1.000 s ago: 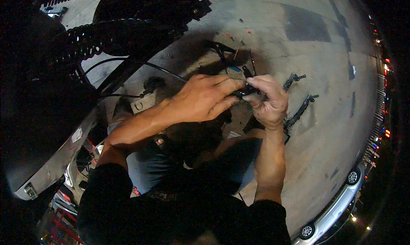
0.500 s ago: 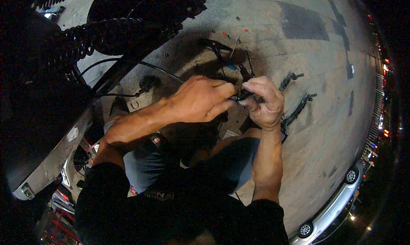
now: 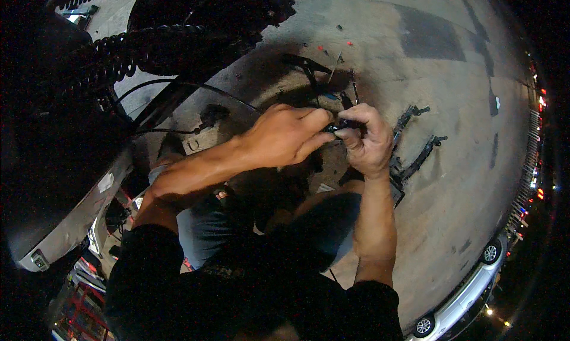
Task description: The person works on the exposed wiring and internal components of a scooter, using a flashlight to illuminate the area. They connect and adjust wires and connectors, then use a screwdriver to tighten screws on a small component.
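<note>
My left hand [image 3: 292, 134] and my right hand [image 3: 369, 140] meet in front of me, fingertips nearly touching. Both pinch a small black part [image 3: 342, 126], mostly hidden by fingers and too dark to name exactly. A black cable [image 3: 202, 88] arches from the vehicle on the left and passes behind my left hand; whether it joins the small part I cannot tell. Beyond my hands, a dark angular bracket-like piece [image 3: 309, 68] lies on the ground beside a thin rod [image 3: 355, 87].
A wheel [image 3: 196, 20] and a coil spring [image 3: 113, 59] of the vehicle fill the upper left. Two black arm-like parts lie right of my right hand, the nearer [image 3: 423, 155] long and jointed. Small red bits [image 3: 350, 43] dot the concrete. A silver car [image 3: 466, 296] stands far right.
My hands stay together on the small black part, which shows a little more between them. My right fingers have shifted slightly around it. The whole view has moved a little.
</note>
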Tool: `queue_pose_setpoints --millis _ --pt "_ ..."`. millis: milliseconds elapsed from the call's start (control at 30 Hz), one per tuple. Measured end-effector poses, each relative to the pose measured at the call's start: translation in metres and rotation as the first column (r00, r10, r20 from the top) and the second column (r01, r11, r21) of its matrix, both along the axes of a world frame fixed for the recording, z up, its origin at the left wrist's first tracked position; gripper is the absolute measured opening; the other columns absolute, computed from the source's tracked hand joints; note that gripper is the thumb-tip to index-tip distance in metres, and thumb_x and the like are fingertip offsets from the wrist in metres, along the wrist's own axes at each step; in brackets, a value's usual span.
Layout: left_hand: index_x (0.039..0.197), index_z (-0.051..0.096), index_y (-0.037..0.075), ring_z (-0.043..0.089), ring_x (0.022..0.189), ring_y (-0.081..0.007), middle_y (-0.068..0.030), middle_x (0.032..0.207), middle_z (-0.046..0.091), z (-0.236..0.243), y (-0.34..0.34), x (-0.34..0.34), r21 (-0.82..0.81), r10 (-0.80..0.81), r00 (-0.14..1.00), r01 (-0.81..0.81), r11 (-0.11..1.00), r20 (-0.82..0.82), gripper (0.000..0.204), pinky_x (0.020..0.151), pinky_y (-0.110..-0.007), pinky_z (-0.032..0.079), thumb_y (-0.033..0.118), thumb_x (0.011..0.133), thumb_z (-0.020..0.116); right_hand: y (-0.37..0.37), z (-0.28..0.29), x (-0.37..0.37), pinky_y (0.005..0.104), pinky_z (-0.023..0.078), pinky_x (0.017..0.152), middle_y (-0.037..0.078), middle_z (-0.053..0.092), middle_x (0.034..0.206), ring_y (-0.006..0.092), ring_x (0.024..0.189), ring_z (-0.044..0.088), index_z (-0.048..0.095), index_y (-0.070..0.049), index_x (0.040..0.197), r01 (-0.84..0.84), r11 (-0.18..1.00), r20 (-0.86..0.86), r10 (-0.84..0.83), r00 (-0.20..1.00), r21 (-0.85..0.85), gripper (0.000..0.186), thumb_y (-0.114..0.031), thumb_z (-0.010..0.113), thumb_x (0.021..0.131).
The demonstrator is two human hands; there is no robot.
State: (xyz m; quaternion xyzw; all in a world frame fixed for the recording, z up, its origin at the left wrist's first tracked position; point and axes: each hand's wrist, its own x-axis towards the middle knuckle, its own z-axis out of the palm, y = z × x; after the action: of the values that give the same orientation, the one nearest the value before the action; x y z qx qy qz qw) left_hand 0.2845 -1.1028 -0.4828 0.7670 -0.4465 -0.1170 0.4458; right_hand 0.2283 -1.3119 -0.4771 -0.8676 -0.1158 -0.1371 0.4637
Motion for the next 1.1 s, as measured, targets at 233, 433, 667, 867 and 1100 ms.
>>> queue_pose_setpoints --millis 233,433,667,867,1100 --pt "0.113 0.061 0.003 0.063 0.087 -0.0391 -0.0188 0.096 0.064 -0.009 -0.014 0.026 -0.114 0.161 0.98 -0.148 0.982 0.118 0.03 0.074 -0.044 0.052 0.017 0.087 0.065 -0.003 -0.019 0.015 0.0258 0.05 0.071 0.003 0.063 0.099 0.0113 0.082 0.059 0.058 -0.002 0.12 0.161 0.756 -0.386 0.129 0.913 0.634 0.035 -0.015 0.069 0.089" --pt "0.112 0.061 0.002 0.061 0.084 -0.0412 -0.0194 0.092 0.062 -0.021 -0.022 0.048 0.058 0.258 0.939 -0.277 0.959 0.227 0.028 0.072 -0.047 0.05 0.016 0.088 0.062 -0.002 -0.046 0.049 0.0274 0.051 0.073 0.005 0.062 0.105 0.0126 0.083 0.059 0.055 -0.002 0.124 0.299 0.476 -0.443 0.225 0.868 0.827 0.032 -0.008 0.061 0.094" --pt "0.102 0.063 0.0 0.062 0.081 -0.038 -0.0201 0.088 0.064 -0.009 -0.03 0.066 0.039 0.219 0.975 -0.221 0.975 0.037 0.023 0.07 -0.043 0.049 0.02 0.092 0.06 -0.016 -0.056 0.078 0.0297 0.052 0.075 0.007 0.065 0.107 0.016 0.085 0.061 0.058 -0.002 0.122 0.107 0.328 -0.254 0.446 0.858 0.939 0.029 -0.009 0.062 0.094" --pt "0.096 0.059 -0.001 0.058 0.073 -0.0401 -0.0215 0.078 0.059 0.032 -0.015 0.063 0.109 0.009 0.994 0.003 0.994 -0.11 0.024 0.063 -0.045 0.045 0.023 0.096 0.056 -0.02 -0.043 0.078 0.0246 0.048 0.08 0.002 0.063 0.098 0.0104 0.087 0.059 0.063 -0.003 0.113 -0.207 0.797 -0.079 0.303 0.95 0.568 0.042 -0.034 0.074 0.086" --pt "0.096 0.051 -0.002 0.053 0.071 -0.0469 -0.0253 0.076 0.051 0.063 -0.029 0.036 0.247 0.122 0.988 -0.141 0.959 0.09 0.02 0.061 -0.049 0.042 0.018 0.094 0.053 -0.013 -0.034 0.079 0.0306 0.05 0.077 0.005 0.067 0.094 0.0172 0.085 0.063 0.064 -0.006 0.1 -0.291 0.785 0.12 0.27 0.955 0.547 0.03 -0.03 0.074 0.086"
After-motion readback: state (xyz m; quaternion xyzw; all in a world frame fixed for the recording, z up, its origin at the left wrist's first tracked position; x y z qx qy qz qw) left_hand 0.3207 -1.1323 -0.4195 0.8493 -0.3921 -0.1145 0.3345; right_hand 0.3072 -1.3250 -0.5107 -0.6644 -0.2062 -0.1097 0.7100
